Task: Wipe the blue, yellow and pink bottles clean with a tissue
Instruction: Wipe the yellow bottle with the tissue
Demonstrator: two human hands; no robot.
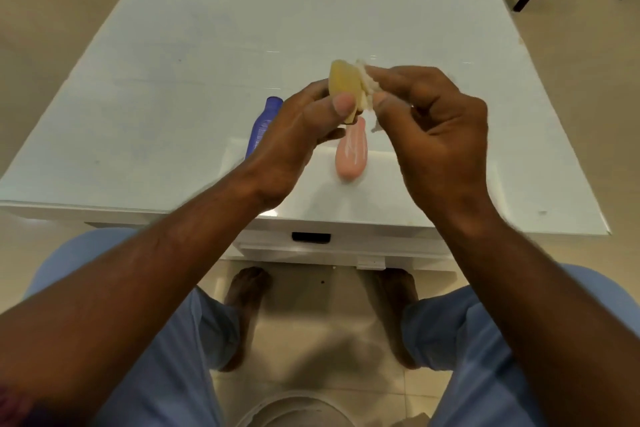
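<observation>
While the left hand (294, 135) grips the yellow bottle (343, 85), the right hand (433, 128) pinches a tissue (369, 81) against it.

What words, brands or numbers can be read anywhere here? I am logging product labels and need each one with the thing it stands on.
None can be read.
blue bottle: pale print on its side, too blurred to read.
pink bottle: white marks only, unreadable.
yellow bottle, in the left hand: no print visible.
tissue, in the right hand: blank.
</observation>
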